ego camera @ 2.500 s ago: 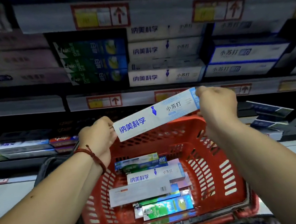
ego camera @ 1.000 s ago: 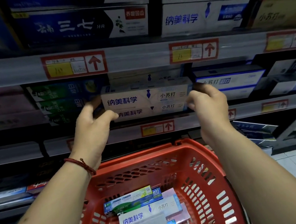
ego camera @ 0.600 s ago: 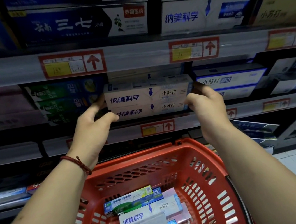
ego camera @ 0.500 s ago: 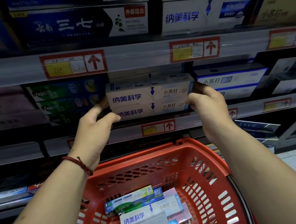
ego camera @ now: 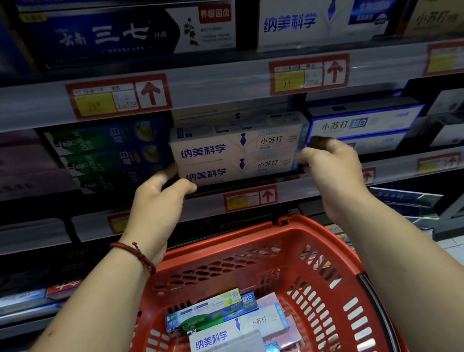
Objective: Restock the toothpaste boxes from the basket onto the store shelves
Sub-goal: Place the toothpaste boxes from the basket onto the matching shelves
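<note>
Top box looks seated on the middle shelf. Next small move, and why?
Probably ease both hands off and draw them back toward the red plastic basket. The white, blue-lettered toothpaste box already lies flat and flush on its twin, left hand and right hand at its ends, and a matching box waits in the basket.

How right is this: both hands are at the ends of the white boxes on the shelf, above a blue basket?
One mistake: the basket is red, not blue, as the head view shows. The rest holds: the left hand and right hand are at the ends of the white boxes on the shelf, above it.
</note>
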The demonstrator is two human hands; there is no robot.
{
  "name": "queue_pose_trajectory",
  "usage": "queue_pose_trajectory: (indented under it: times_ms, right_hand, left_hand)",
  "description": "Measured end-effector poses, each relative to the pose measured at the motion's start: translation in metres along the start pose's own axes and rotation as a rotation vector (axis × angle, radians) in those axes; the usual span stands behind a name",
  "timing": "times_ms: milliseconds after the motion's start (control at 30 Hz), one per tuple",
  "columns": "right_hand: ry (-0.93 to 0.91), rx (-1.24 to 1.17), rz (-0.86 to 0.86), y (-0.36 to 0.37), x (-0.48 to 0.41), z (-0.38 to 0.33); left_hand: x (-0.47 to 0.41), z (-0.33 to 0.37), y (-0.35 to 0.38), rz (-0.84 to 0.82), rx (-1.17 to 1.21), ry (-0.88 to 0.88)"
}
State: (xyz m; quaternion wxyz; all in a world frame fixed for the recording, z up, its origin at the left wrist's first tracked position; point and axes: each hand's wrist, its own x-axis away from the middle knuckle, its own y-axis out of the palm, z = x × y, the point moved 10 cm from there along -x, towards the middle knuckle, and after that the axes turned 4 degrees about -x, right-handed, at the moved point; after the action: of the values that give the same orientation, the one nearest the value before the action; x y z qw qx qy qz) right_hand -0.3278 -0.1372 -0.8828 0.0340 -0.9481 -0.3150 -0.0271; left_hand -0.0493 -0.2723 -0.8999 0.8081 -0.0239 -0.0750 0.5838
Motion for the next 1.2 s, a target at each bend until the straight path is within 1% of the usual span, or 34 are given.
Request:
queue_pose_trajectory:
  times_ms: [200,367,533,600,733,833,933,1000,1100,1200]
  right_hand:
    - [0.072,-0.013,-0.074,0.013,0.003,0.015]
    - [0.062,-0.039,-0.087,0.016,0.002,0.016]
    - [0.038,0.022,-0.131,0.016,0.003,0.016]
    - [-0.011,0.104,-0.137,0.016,0.005,0.011]
    - [-0.183,0.368,-0.186,0.029,0.021,-0.007]
    - [-0.315,0.563,-0.309,0.052,0.043,-0.008]
    - [-0.423,0.71,-0.457,0.075,0.067,0.0]
    - [-0.441,0.755,-0.543,0.086,0.082,0.009]
    - [-0.409,0.803,-0.647,0.1,0.097,0.032]
    - [-0.374,0.863,-0.738,0.112,0.11,0.055]
  left_hand:
    - [0.0,-0.006,0.002,0.003,0.044,-0.033]
    - [0.003,-0.004,0.007,0.002,0.062,-0.034]
    - [0.007,0.0,0.006,0.019,0.045,-0.019]
    - [0.009,0.003,0.004,0.023,-0.045,0.02]
    - [0.021,0.011,0.003,0.015,-0.366,0.118]
    - [0.036,0.014,0.009,-0.032,-0.609,0.232]
    - [0.048,0.002,0.011,-0.086,-0.754,0.263]
    - [0.055,-0.007,0.01,-0.109,-0.819,0.259]
    - [0.061,-0.022,0.008,-0.162,-0.868,0.258]
    - [0.064,-0.05,0.006,-0.273,-0.884,0.15]
